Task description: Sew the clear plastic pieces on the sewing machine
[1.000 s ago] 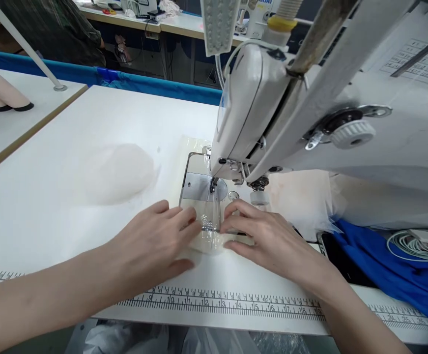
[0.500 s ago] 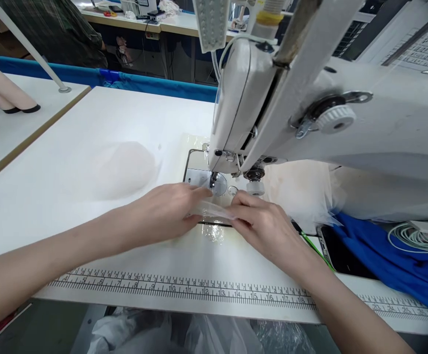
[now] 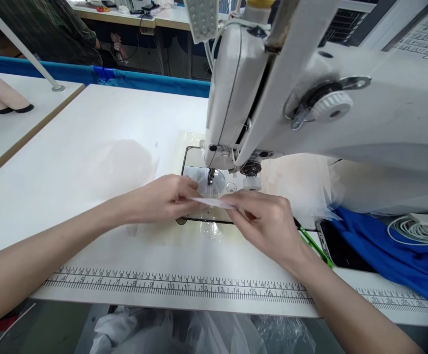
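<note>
A narrow strip of thin white fabric [image 3: 212,201] is stretched between my two hands, just in front of the sewing machine's presser foot [image 3: 211,176]. My left hand [image 3: 171,196] pinches its left end, fingers closed. At the other end, the thumb and forefinger of my right hand [image 3: 263,214] are closed on it. Beneath the strip lies the metal needle plate [image 3: 195,172], partly covered by my hands. The white sewing machine [image 3: 236,83] rises behind and to the right.
Sheer pale fabric [image 3: 298,187] lies under the machine arm. A green-handled tool [image 3: 315,248], a phone [image 3: 341,248], blue cloth [image 3: 379,260] and a coiled cable [image 3: 416,230] sit at the right. A printed ruler [image 3: 184,287] runs along the front edge. Another person [image 3: 44,29] is at the back left.
My hands have lifted the strip slightly and turned it nearly edge-on; before, its broader side showed. The camera view has shifted a little.
</note>
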A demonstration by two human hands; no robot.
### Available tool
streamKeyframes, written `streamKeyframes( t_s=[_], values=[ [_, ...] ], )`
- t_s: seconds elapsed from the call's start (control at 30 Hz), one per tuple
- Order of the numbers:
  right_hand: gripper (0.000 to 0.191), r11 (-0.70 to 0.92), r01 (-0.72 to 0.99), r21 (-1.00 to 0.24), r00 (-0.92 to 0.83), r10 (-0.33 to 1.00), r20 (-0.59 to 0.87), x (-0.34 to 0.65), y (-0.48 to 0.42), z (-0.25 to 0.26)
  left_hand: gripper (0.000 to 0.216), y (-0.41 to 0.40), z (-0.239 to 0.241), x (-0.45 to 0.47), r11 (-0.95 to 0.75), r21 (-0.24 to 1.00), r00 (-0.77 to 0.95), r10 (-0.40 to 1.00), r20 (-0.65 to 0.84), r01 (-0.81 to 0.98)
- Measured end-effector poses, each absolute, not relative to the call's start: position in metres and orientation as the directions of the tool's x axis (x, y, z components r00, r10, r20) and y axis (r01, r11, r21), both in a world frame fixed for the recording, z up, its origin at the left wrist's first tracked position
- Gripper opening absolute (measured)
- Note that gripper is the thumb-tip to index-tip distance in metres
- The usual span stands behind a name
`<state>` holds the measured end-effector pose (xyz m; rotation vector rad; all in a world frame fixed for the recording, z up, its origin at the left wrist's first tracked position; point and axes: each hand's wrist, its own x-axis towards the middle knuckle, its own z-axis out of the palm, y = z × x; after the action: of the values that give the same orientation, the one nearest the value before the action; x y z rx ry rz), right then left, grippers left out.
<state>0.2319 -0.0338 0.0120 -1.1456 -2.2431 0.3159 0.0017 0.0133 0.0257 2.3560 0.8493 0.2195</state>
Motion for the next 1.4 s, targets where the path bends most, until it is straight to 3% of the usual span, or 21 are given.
streamKeyframes(
  t_s=[0.07,0.17,0.23,0.33,0.5,0.67,1.27,1.4],
  values=[
    [0.019,0.656,0.662,-0.362,-0.53,0.752,0.393,0.231,-0.036,0.014,0.03,0.004,0.017,0.001,-0.762,0.435,0.813,0.572,0.106,0.48],
    [0.016,0.722,0.661,-0.203,-0.619,0.678,0.398,0.23,-0.038,0.014,0.026,-0.011,0.004,0.001,-0.885,0.083,0.822,0.457,0.34,0.458],
    [0.018,0.753,0.634,-0.178,-0.659,0.646,0.385,0.23,-0.039,0.014,0.023,-0.021,-0.001,0.001,-0.873,-0.102,0.812,0.394,0.43,0.478],
    [0.021,0.771,0.602,-0.206,-0.685,0.632,0.362,0.229,-0.039,0.012,0.025,-0.031,-0.005,0.002,-0.822,-0.222,0.805,0.393,0.445,0.524],
    [0.018,0.758,0.617,-0.211,-0.674,0.648,0.354,0.228,-0.041,0.012,0.032,-0.035,-0.008,0.0,-0.821,-0.207,0.82,0.438,0.369,0.532],
    [0.019,0.751,0.624,-0.217,-0.67,0.657,0.346,0.228,-0.041,0.012,0.031,-0.032,-0.01,-0.001,-0.837,-0.145,0.805,0.438,0.401,0.528],
    [0.02,0.692,0.717,-0.084,-0.594,0.67,0.446,0.229,-0.015,-0.01,0.036,0.002,-0.016,0.002,-0.814,-0.056,0.766,0.518,0.381,0.578],
    [0.019,0.681,0.73,-0.054,-0.58,0.66,0.478,0.227,-0.014,-0.01,0.037,0.002,-0.014,0.004,-0.796,0.051,0.729,0.576,0.371,0.603]
  ],
)
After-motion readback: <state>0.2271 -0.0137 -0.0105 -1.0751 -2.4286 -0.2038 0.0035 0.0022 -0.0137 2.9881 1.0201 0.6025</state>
